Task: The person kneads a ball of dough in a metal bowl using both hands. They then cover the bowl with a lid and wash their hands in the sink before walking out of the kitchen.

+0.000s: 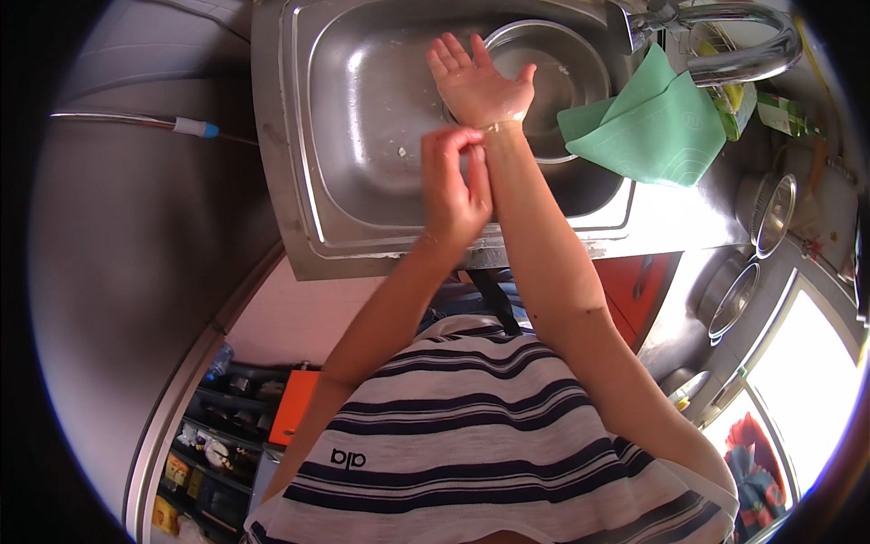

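My right hand (484,95) is held palm up above a stainless-steel sink (380,88), fingers spread and holding nothing. It looks wet. Around its wrist runs a thin band (503,126). The curled, slightly blurred fingers of my left hand (454,187) touch the thumbless side of that wrist, close to the band. Whether they pinch it I cannot tell. Partly hidden behind my right hand, a round metal basin (578,68) stands in the sink and seems to contain water. A green flexible mat (652,129) with printed markings hangs folded over the sink's right edge.
A curved chrome faucet (754,61) reaches in at the upper right. Metal pots (775,214) line the counter to the right, near a bright window (809,360). A rod (136,120) is at the left. Lower left, dark shelves (217,469) carry several items beside an orange panel (293,404).
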A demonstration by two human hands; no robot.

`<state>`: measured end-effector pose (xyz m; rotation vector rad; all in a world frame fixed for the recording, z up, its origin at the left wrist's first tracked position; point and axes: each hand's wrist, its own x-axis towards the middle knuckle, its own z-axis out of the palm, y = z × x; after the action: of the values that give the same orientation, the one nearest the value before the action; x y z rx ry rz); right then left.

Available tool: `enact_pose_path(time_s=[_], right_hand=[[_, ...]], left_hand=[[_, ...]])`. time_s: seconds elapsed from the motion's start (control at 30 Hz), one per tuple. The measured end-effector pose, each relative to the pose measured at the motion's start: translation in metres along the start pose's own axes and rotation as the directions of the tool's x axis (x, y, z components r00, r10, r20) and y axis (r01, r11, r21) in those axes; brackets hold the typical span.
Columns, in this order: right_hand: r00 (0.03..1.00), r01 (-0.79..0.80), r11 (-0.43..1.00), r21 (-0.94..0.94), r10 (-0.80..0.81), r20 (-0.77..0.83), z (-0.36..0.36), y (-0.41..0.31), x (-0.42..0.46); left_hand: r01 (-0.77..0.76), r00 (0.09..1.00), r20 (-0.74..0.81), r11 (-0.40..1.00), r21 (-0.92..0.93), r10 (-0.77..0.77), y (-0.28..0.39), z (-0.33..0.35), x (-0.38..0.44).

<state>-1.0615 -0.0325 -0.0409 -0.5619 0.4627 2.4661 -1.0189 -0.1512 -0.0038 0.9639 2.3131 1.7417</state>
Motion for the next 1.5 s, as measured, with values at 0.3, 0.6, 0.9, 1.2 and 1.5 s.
enact_pose_path(time_s=[0.3,0.6,0.9,1.2,1.5], right_hand=[[0.999,-0.043,0.857,-0.514,0.025,-0.043,-0.029,-0.001,-0.02],[0.978,-0.137,0.836,-0.532,0.201,0.063,-0.017,0.003,-0.032],[0.945,-0.195,0.887,-0.418,0.284,0.162,0.008,0.002,-0.05],[0.961,-0.193,0.876,-0.442,0.26,0.096,0.004,0.002,-0.056],[0.963,-0.205,0.899,-0.388,0.255,0.082,0.003,0.001,-0.055]], left_hand=[[0.009,0.977,0.209,0.982,0.187,-0.048,0.009,-0.016,0.004],[0.122,0.988,0.07,0.976,0.183,-0.137,-0.05,-0.014,0.03],[0.323,0.936,-0.075,0.924,-0.203,-0.344,-0.056,-0.023,0.025],[0.132,0.988,-0.102,0.979,0.153,-0.117,-0.034,-0.019,0.019],[0.069,0.996,-0.068,0.989,0.13,-0.06,-0.035,-0.033,0.016]])
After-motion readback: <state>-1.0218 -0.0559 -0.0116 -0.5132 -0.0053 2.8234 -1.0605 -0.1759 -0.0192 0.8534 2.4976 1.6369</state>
